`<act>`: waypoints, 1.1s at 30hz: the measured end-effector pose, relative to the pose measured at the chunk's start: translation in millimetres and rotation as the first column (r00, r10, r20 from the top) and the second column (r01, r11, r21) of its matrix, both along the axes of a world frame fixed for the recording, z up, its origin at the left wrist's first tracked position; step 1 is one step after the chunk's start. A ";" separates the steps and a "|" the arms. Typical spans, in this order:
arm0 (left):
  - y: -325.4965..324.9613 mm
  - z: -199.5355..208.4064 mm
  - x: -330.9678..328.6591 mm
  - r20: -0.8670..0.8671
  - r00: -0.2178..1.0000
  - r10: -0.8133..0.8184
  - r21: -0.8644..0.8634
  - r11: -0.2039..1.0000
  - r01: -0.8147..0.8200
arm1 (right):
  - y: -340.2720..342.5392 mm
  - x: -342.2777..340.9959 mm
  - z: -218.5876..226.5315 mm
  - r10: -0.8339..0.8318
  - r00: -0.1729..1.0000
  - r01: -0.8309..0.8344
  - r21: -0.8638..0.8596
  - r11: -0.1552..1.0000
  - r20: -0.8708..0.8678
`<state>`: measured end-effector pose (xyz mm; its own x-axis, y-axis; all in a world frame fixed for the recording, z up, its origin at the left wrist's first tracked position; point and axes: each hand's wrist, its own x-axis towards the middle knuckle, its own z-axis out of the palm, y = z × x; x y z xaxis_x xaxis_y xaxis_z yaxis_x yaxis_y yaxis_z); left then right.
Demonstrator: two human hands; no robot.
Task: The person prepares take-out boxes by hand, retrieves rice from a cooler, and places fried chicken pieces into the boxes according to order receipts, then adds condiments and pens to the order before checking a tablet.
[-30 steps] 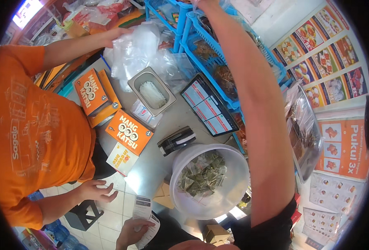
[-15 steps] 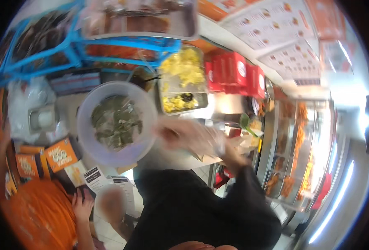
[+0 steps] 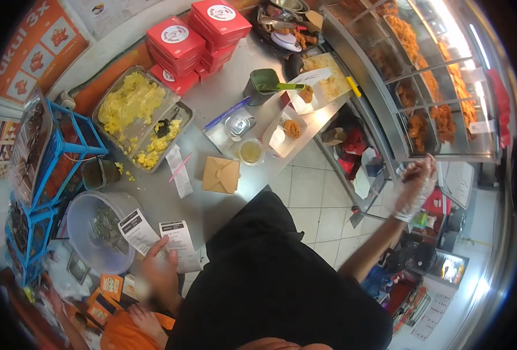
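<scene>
On the steel counter (image 3: 223, 105) at our lower left, we see our left hand (image 3: 159, 265) resting on two printed paper slips (image 3: 159, 236) that lie side by side just beside a clear plastic tub of greens (image 3: 98, 233); the hand is blurred, so we cannot tell how its fingers are set. Our gloved right hand (image 3: 417, 185) is raised well apart, off to the right near the glass display case of fried food (image 3: 427, 87), its fingers curled together as if pinching something small we cannot make out. Farther along the counter sit a folded brown paper box (image 3: 220, 175), a tray of yellow food (image 3: 136, 114) and stacked red boxes (image 3: 197, 38).
</scene>
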<state>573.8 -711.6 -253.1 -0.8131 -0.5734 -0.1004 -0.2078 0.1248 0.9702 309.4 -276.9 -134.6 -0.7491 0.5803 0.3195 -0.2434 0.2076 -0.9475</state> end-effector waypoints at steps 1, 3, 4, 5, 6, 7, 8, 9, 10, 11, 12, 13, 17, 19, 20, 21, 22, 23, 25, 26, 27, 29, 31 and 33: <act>16.4 7.1 -4.0 0.020 0.999 0.026 -0.021 0.999 -0.025 | -9.9 -11.0 -22.2 0.046 0.995 -0.057 -0.134 0.989 -0.087; 38.1 19.0 -25.5 0.063 0.998 0.025 -0.123 0.992 -0.017 | -32.3 -50.8 -98.7 0.095 0.990 -0.112 -0.180 0.977 -0.102; 51.4 26.0 -40.2 0.102 0.995 0.002 -0.205 0.979 0.020 | -25.3 -74.1 -158.7 0.232 0.972 -0.222 -0.192 0.956 0.033; 69.6 27.7 -54.5 0.088 0.995 0.045 -0.242 0.970 -0.023 | -45.4 -87.3 -222.3 0.279 0.924 -0.344 0.252 0.905 0.261; 87.5 30.9 -69.7 0.087 0.993 0.082 -0.267 0.962 -0.056 | -64.8 -99.9 -282.5 0.211 0.902 -0.418 0.642 0.643 0.377; 105.4 36.5 -84.6 0.094 0.990 0.102 -0.240 0.968 -0.077 | -78.9 -104.6 -291.8 0.391 0.505 -0.745 0.160 0.648 0.769; 120.9 39.9 -108.6 0.072 0.993 0.097 -0.211 0.974 -0.080 | -78.9 -98.6 -313.6 0.387 0.597 -0.716 0.248 0.653 0.703; 138.2 39.5 -125.8 0.080 0.985 0.156 -0.225 0.965 -0.134 | -73.4 -93.1 -334.8 0.399 0.676 -0.683 0.323 0.655 0.620; 153.9 40.1 -137.3 0.035 0.982 0.183 -0.164 0.971 -0.175 | -63.7 -92.5 -334.3 0.439 0.636 -0.724 0.296 0.623 0.634; 169.5 40.5 -148.1 -0.009 0.978 0.210 -0.101 0.973 -0.210 | -49.5 -95.6 -331.8 0.487 0.570 -0.794 0.290 0.534 0.662; 179.5 41.7 -161.5 0.010 0.971 0.238 -0.125 0.964 -0.235 | -42.0 -101.9 -321.7 0.528 0.511 -0.844 0.282 0.456 0.678; 190.4 42.5 -171.8 -0.022 0.976 0.215 -0.125 0.968 -0.216 | -31.8 -109.7 -307.5 0.523 0.424 -0.877 0.191 0.441 0.739; 227.4 50.4 -208.7 -0.218 0.967 0.134 -0.036 0.989 -0.145 | 31.8 -145.7 -299.6 0.645 0.291 -0.920 0.022 0.392 0.706; 243.5 52.4 -222.3 -0.251 0.951 0.181 0.108 0.981 -0.159 | 42.2 -163.9 -275.3 0.613 0.260 -0.930 0.023 0.367 0.746; 248.1 53.7 -226.1 -0.293 0.934 0.207 0.255 0.958 -0.133 | 43.9 -170.5 -268.5 0.568 0.255 -0.929 0.036 0.368 0.783; 252.4 51.5 -230.2 -0.304 0.932 0.197 0.249 0.961 -0.122 | 50.8 -176.6 -267.0 0.585 0.288 -0.930 0.076 0.360 0.758; 255.9 51.6 -233.7 -0.306 0.928 0.215 0.260 0.956 -0.135 | 53.8 -182.8 -266.4 0.580 0.283 -0.935 0.084 0.345 0.764; 258.5 53.4 -236.8 -0.292 0.932 0.216 0.307 0.944 -0.122 | 53.8 -189.0 -266.6 0.601 0.289 -0.932 0.075 0.355 0.745; 263.4 51.2 -241.9 -0.305 0.926 0.222 0.375 0.922 -0.097 | 50.5 -194.9 -252.4 0.649 0.263 -0.921 -0.014 0.389 0.714; 266.1 48.2 -244.4 -0.306 0.921 0.239 0.386 0.916 -0.110 | 52.6 -196.3 -252.5 0.644 0.256 -0.927 -0.006 0.375 0.721; 266.5 47.5 -248.7 -0.325 0.918 0.227 0.398 0.913 -0.085 | 52.6 -198.8 -251.2 0.664 0.260 -0.917 -0.035 0.397 0.701; 270.3 45.3 -257.0 -0.330 0.916 0.228 0.431 0.900 -0.069 | 56.8 -202.1 -250.4 0.682 0.269 -0.907 -0.059 0.417 0.681; 273.8 34.8 -268.7 -0.292 0.931 0.218 0.321 0.940 -0.119 | 59.2 -206.1 -255.4 0.717 0.230 -0.918 -0.099 0.385 0.658; 274.6 4.3 -284.4 -0.231 0.962 0.144 -0.077 0.983 -0.166 | 59.9 -208.9 -262.8 0.724 0.233 -0.909 -0.120 0.399 0.649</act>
